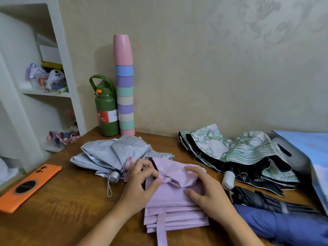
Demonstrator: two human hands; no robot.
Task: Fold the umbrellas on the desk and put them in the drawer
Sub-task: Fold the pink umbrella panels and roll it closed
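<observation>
On the desk [74, 206] before me lay the pink umbrella [174, 206], half pleated; my left hand [142, 181] pinched a fold at its top, my right hand [205, 190] pressed cloth with loosely curled fingers, so pleats should be kept flat and even.

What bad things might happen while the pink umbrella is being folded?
1. The pink umbrella's pleats are stacked loosely and its strap hangs undone. If the left hand or the right hand lets go, the folds might spring apart.
2. The silver umbrella lies right beside the left hand, its wrist cord trailing on the desk. A finger could snag it.
3. The tall stack of cups looks wobbly. A bumped desk might topple it.
</observation>
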